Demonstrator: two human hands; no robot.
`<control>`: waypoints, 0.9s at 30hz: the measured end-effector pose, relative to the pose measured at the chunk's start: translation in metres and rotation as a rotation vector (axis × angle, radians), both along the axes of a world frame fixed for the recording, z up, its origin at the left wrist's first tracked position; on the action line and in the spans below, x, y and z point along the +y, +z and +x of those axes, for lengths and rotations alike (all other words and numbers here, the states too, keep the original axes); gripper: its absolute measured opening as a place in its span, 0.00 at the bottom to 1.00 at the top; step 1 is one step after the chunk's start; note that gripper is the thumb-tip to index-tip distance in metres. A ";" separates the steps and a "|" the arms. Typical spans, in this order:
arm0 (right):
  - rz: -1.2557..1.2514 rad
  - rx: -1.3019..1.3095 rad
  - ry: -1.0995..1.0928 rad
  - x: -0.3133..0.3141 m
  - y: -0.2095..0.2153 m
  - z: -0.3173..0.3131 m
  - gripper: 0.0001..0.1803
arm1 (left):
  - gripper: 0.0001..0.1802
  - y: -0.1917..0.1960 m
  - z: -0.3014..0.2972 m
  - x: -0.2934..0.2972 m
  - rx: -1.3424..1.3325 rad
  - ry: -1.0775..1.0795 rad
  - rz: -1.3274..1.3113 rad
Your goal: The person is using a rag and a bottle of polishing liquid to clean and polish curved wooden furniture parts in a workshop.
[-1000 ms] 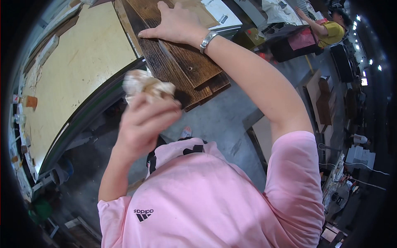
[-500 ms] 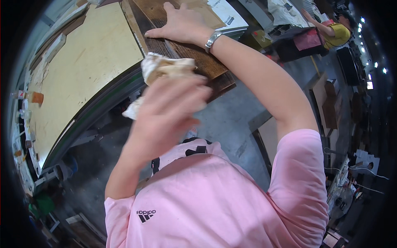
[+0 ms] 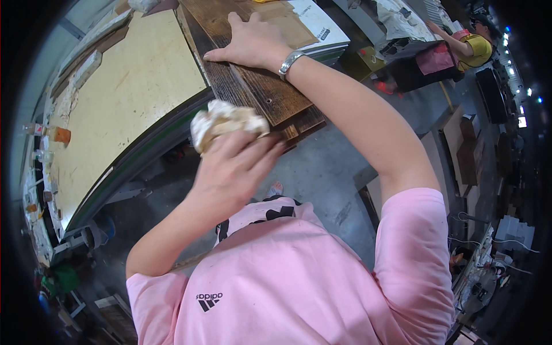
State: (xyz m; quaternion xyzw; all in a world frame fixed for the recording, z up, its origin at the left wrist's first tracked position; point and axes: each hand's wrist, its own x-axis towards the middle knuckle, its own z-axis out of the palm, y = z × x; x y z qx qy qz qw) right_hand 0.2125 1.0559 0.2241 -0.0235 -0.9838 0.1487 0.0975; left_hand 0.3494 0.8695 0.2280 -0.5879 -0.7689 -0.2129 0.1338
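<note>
Head view: from where I stand, the pale worktop point(image 3: 132, 80) is at ten o'clock. Dark brown boards point(image 3: 287, 106) lie at twelve o'clock, and on them rests the right hand point(image 3: 257, 43), thumb and fingers spread. Toward nine o'clock, the left hand point(image 3: 227, 172) is closed around a crumpled whitish cloth point(image 3: 227, 121), which is at eleven o'clock; whether it touches the boards, I cannot tell.

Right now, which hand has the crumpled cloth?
The left hand: the off-white cloth is in its grip and its wrist is bare. The right hand is spread on the brown boards, with a silver band at the wrist.
</note>
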 end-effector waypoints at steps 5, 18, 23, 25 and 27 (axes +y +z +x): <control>-0.027 -0.006 -0.017 0.001 -0.002 0.003 0.57 | 0.20 0.008 -0.005 -0.030 0.010 0.077 -0.003; 0.000 -0.112 -0.011 -0.005 0.027 0.011 0.57 | 0.17 -0.052 0.006 -0.148 -0.395 0.499 0.176; -0.025 0.109 0.101 0.011 -0.011 -0.015 0.55 | 0.19 -0.063 0.025 -0.191 -0.893 0.717 0.531; -0.061 0.125 0.163 0.005 -0.005 -0.009 0.56 | 0.14 -0.072 0.023 -0.207 -0.983 0.791 0.513; -0.069 0.047 0.134 -0.005 0.008 0.000 0.53 | 0.06 -0.076 0.006 -0.229 -0.927 0.817 0.493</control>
